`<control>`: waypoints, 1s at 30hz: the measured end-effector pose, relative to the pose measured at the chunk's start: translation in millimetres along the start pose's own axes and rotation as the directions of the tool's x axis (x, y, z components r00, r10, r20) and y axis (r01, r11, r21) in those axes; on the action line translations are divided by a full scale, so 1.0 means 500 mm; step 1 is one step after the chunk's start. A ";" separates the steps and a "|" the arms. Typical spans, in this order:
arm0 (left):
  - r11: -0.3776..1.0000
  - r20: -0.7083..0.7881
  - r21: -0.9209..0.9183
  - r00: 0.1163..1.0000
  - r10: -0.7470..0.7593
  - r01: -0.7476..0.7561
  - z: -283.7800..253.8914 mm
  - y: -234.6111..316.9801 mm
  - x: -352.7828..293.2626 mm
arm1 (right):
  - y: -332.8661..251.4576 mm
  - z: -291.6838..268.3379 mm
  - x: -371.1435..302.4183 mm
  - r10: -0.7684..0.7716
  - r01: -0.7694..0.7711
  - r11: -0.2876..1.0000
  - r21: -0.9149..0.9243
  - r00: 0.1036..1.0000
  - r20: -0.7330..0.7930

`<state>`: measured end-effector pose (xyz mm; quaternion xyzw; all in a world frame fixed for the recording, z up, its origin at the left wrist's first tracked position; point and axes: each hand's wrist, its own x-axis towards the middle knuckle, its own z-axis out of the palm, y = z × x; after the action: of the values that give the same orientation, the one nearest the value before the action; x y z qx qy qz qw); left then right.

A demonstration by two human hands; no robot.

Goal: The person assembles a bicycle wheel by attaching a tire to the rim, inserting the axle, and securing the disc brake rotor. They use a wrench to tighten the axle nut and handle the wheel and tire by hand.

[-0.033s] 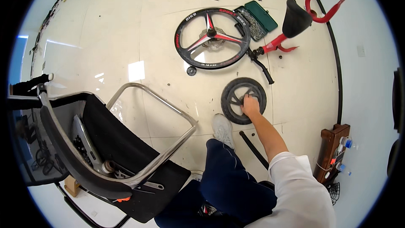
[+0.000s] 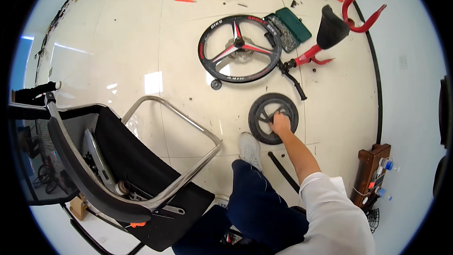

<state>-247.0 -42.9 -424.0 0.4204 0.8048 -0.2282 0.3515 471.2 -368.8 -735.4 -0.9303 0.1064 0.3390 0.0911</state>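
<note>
My right hand (image 2: 281, 123) reaches down to a small black wheel (image 2: 256, 131) with a thick tire, lying flat on the floor. Its fingers are curled in at the hub, and the hand hides what lies between them. Farther off lies a large black wheel (image 2: 206, 67) with three red-and-white spokes and a disc at its centre. Beside that wheel, to the right, is a red bike frame (image 2: 306, 55) with a black saddle (image 2: 332, 27), a black handlebar (image 2: 298, 88) and a red fork (image 2: 352, 0). My left hand is out of view.
A green case (image 2: 297, 28) of small metal parts sits open behind the large wheel. At left stands a black chair (image 2: 127, 141) with tools on its seat. A black bar (image 2: 283, 172) lies by my shoe. A wooden stand (image 2: 369, 170) with bottles is at right.
The scene sits slightly lower in the picture than before. My right hand stays at the small wheel's hub.
</note>
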 end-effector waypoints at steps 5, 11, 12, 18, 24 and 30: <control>0.998 0.039 -0.059 0.999 -0.008 0.011 0.055 -0.046 -0.001 | -0.069 -0.094 0.029 -0.051 0.051 0.999 0.001 0.999 0.010; 0.997 0.070 -0.080 0.997 -0.006 0.011 0.034 -0.099 -0.018 | -0.169 -0.133 0.246 0.086 -0.132 0.256 0.958 0.990 0.113; 0.996 0.075 -0.089 0.997 -0.008 0.015 0.028 -0.113 -0.023 | -0.198 -0.146 0.250 0.095 -0.125 0.042 0.991 0.988 0.120; 0.999 0.059 -0.046 0.998 -0.012 0.015 0.023 -0.060 0.015 | -0.207 -0.079 0.308 0.157 -0.164 -0.134 0.977 0.970 0.185; 1.000 0.058 0.015 0.998 0.018 -0.019 0.078 0.017 0.050 | -0.116 -0.179 0.207 0.262 0.016 0.366 0.930 0.957 -0.120; 0.997 0.058 0.030 0.996 0.072 -0.074 0.119 0.081 0.068 | 0.100 -0.463 0.125 0.153 0.433 0.844 0.317 0.372 -0.915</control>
<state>-204.2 -42.9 -491.3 0.4485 0.7747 -0.2400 0.3756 646.8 -481.1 -606.3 -0.9029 0.1408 -0.2850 0.2895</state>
